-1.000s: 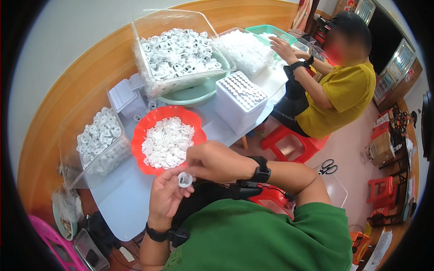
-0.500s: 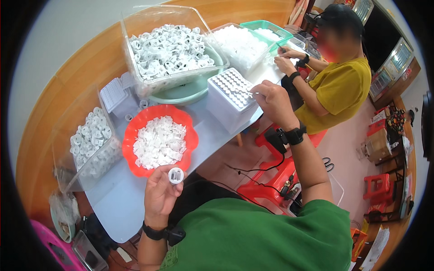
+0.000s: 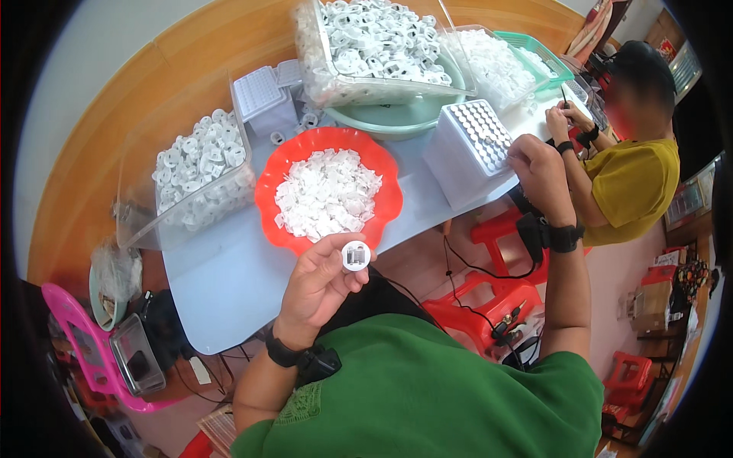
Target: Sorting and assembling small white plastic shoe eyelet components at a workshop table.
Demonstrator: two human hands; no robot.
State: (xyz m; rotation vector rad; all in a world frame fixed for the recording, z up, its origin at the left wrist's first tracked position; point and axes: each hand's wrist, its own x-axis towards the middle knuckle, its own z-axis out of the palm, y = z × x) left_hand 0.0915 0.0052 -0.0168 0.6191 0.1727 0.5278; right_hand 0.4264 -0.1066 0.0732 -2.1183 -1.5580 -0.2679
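Observation:
My left hand [image 3: 311, 287] is closed around a small round white plastic part [image 3: 356, 256], held up in front of the red bowl. The part's face shows a recess with grey, metal-looking pieces in it. At the right edge of a tall white block [image 3: 456, 174] is my right hand [image 3: 540, 175], fingers bent and pinched together. Whatever sits between those fingertips is hidden. Rows of small round pale pieces [image 3: 481, 136] fill the block's top. The scalloped red bowl [image 3: 391, 200] holds a heap of small white flat pieces [image 3: 327, 192].
Clear bins of white round parts stand at the left [image 3: 200, 156] and at the back [image 3: 382, 46], the latter over a pale green basin [image 3: 397, 122]. A smaller white block [image 3: 263, 103] sits between them. At the right, a co-worker [image 3: 637, 179] in yellow works beside red stools [image 3: 489, 305].
The scene has shifted right in the picture as my head turned left. My right hand remains by the block's right edge, and my left still holds the round part.

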